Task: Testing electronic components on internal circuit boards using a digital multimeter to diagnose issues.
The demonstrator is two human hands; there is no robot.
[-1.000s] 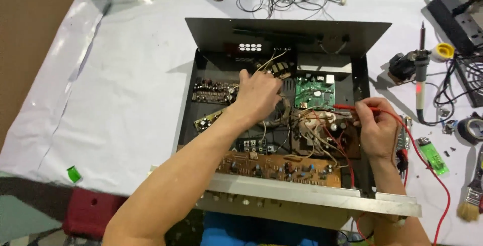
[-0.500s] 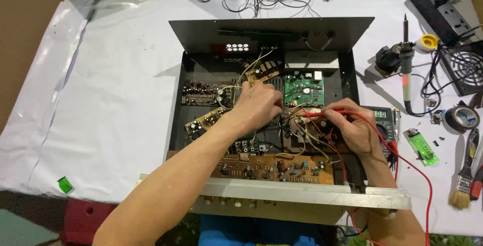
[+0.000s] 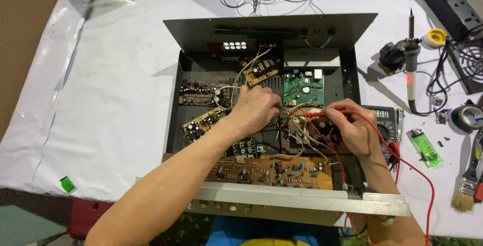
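Fingers (image 3: 329,111) of the right hand (image 3: 352,132) pinch the red probe (image 3: 338,111) near its tip.

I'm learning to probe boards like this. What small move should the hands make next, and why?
Probably hold the right hand steady and settle the red probe tip on one point. The tip sits amid tangled wires in the open chassis, the left hand is beside it, and the multimeter is partly hidden behind that wrist.

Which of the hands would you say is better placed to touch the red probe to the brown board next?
Right, probably: the right hand already holds the red probe over the brown board.
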